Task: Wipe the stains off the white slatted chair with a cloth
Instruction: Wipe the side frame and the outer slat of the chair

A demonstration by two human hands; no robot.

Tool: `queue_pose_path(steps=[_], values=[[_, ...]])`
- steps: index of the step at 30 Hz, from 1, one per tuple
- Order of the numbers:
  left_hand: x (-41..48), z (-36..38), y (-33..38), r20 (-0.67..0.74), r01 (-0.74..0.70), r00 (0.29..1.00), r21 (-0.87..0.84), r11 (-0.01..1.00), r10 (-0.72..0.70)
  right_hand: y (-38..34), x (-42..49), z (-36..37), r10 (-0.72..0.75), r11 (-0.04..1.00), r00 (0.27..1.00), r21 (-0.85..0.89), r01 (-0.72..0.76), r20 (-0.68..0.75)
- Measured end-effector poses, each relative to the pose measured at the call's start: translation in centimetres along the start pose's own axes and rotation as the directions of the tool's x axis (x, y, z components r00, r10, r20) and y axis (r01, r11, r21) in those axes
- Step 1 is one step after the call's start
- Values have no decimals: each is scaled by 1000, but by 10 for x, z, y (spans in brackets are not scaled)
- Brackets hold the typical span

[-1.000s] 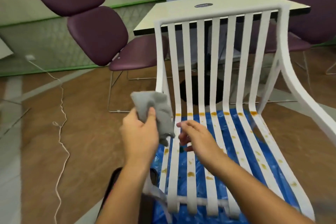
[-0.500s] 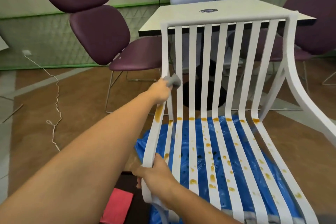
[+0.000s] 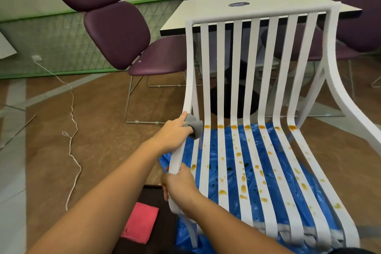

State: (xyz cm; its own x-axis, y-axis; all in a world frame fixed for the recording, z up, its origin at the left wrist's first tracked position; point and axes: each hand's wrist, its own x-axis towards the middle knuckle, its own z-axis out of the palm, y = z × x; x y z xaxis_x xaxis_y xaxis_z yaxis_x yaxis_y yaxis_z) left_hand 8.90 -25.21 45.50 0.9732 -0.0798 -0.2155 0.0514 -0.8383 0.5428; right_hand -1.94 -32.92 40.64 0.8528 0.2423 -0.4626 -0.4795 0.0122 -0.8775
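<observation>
The white slatted chair (image 3: 255, 72) stands in front of me, its seat slats spotted with orange-brown stains (image 3: 243, 188) and a row of stains along the bend. My left hand (image 3: 175, 131) grips a bunched grey cloth (image 3: 194, 126) and presses it on the left side rail where back and seat meet. My right hand (image 3: 178, 180) grips the same left rail lower down, near the seat's front.
A blue plastic sheet (image 3: 296, 179) lies under the chair. A pink cloth (image 3: 141, 223) lies on a dark mat at my feet. Purple chairs (image 3: 117, 33) and a white table (image 3: 257, 4) stand behind. A white cord (image 3: 72, 130) trails over the wooden floor on the left.
My left hand slid the grey cloth down the left rail from mid-back to the bend, and the stain there is gone. My right hand, earlier free over the seat, still grips the rail.
</observation>
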Motion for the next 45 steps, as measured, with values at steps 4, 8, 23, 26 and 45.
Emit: queue_pose_path(steps=[4, 8, 23, 26, 45], values=[[-40, 9, 0, 5, -59, 998, -89, 994, 60, -1, -1, 3, -31, 999, 999, -34, 31, -13], [-58, 16, -3, -55, -36, 998, -405, 914, 15, 5, 3, 7, -11, 998, 996, -69, 5, -86], [-57, 31, 50, -157, 410, 912, 320, 854, -379, 29, -6, 5, -339, 507, 939, -832, 225, 48], [-41, 34, 47, -195, 472, 876, 159, 867, -442, 35, 8, 1, -294, 523, 951, -816, 245, 97], [13, 25, 40, -224, 416, 893, 75, 906, -391, 21, 0, -2, 106, 981, 986, -175, -83, 126]])
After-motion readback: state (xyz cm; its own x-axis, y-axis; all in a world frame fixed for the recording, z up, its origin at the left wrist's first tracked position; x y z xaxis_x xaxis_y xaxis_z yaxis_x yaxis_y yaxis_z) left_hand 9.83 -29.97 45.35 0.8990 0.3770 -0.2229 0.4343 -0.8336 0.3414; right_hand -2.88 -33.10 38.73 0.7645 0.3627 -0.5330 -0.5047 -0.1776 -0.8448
